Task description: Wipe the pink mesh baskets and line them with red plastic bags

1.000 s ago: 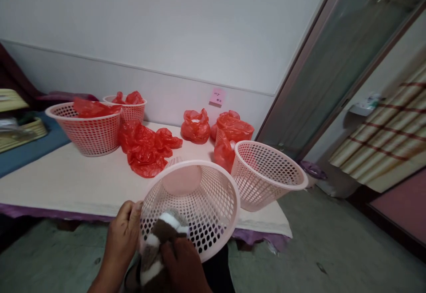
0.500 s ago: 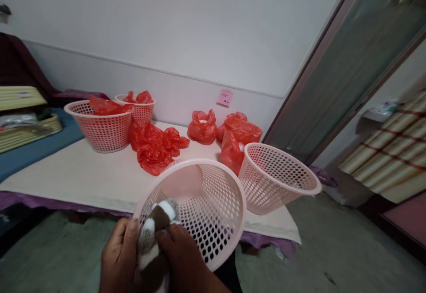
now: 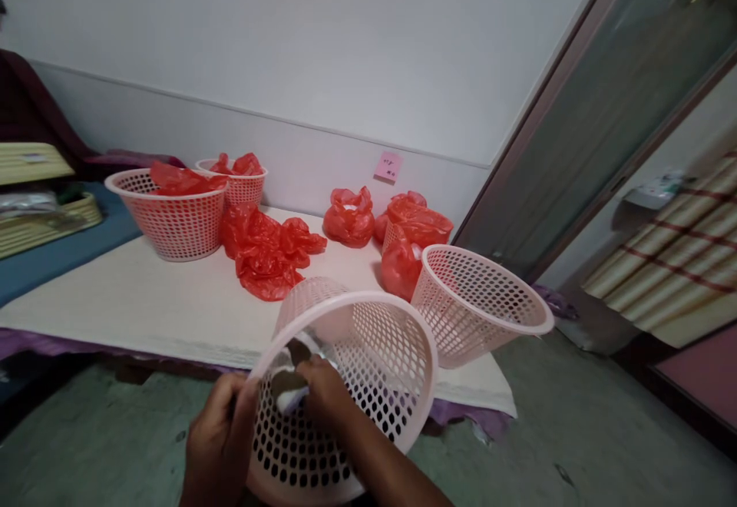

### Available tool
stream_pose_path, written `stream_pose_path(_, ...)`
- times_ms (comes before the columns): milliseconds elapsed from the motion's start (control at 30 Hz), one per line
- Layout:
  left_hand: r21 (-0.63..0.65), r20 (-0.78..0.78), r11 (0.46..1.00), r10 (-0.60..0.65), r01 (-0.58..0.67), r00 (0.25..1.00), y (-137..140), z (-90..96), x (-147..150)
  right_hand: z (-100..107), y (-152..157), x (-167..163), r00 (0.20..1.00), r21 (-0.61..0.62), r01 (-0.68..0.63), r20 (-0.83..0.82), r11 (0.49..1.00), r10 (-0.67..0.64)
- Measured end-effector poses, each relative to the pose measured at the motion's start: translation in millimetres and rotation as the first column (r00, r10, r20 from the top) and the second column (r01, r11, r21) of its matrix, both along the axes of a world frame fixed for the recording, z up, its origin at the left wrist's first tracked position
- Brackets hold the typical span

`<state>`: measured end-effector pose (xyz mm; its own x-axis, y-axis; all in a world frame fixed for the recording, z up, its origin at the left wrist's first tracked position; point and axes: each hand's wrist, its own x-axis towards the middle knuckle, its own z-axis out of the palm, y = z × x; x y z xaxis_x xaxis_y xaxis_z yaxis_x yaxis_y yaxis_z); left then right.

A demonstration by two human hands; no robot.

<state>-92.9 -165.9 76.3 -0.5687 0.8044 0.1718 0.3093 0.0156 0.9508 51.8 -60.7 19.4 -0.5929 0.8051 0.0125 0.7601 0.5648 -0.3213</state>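
Head view: the right hand point(image 3: 325, 388) grasps a brown-and-white striped cloth point(image 3: 286, 386) inside a tilted pink perforated plastic basket point(image 3: 394, 338); the left hand point(image 3: 222, 430) grips the basket's rim. The cloth looks soft and light, best pinched by a fold; the basket seems light, semi-rigid, best held rim-first. Beyond: a white-covered platform point(image 3: 155, 299), crumpled red plastic bags point(image 3: 268, 253), a pale wall point(image 3: 288, 46).
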Motion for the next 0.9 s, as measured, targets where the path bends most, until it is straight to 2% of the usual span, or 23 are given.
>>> stream_pose_path(133,-0.036,-0.033,0.998,0.055,-0.056,0.998,5.6,8.8,-12.5,13.7,-50.2,26.0,0.964,0.015,-0.230,-0.131,0.973,0.230)
stream_pose_path(233,0.021,-0.049,0.998,0.054,-0.053,0.997,14.0,12.4,-17.8,14.7,-80.2,42.4,0.974,0.037,-0.189,-0.120,0.981,0.192)
stream_pose_path(300,0.071,-0.017,0.996,0.045,-0.044,0.999,21.5,14.5,-19.7,8.3,-89.7,43.7,0.977,0.172,-0.172,-0.095,0.970,0.191)
stream_pose_path(367,0.093,0.004,0.995,0.038,-0.038,0.999,28.6,17.3,-21.1,-1.3,-91.6,38.7,0.976,0.388,-0.153,-0.087,0.909,0.201)
stream_pose_path(433,0.096,-0.002,0.995,0.034,-0.033,0.999,33.1,21.0,-22.2,-9.4,-90.1,30.6,0.974,0.568,-0.100,-0.113,0.817,0.198)
stream_pose_path(467,0.095,-0.005,0.995,0.036,-0.035,0.999,33.6,22.7,-22.5,-11.5,-89.4,26.1,0.971,0.617,-0.072,-0.137,0.783,0.198)
stream_pose_path(533,0.087,0.006,0.995,0.044,-0.045,0.999,30.7,24.6,-22.3,-10.4,-89.5,16.7,0.959,0.660,-0.040,-0.185,0.750,0.213)
stream_pose_path(600,0.049,0.045,0.997,0.049,-0.051,0.998,22.7,22.0,-20.5,-2.7,-91.0,6.7,0.943,0.634,-0.018,-0.247,0.773,0.224)
stream_pose_path(667,-0.012,0.096,0.999,0.041,-0.040,0.995,11.6,13.4,-17.2,8.3,-92.2,-3.2,0.914,0.529,0.045,-0.364,0.847,0.179)
stream_pose_path(733,-0.057,0.131,0.998,0.031,-0.024,0.991,0.3,1.1,-13.9,18.7,-91.9,-11.1,0.850,0.407,0.076,-0.503,0.910,0.154)
stream_pose_path(833,-0.083,0.117,0.996,0.037,-0.027,0.992,-11.9,-13.1,-11.6,28.3,-88.8,-16.1,0.773,0.258,-0.050,-0.602,0.965,0.201)
stream_pose_path(900,-0.079,0.082,0.997,0.032,-0.025,0.996,-15.6,-14.5,-10.7,30.0,-83.8,-16.5,0.800,0.171,-0.146,-0.559,0.974,0.218)
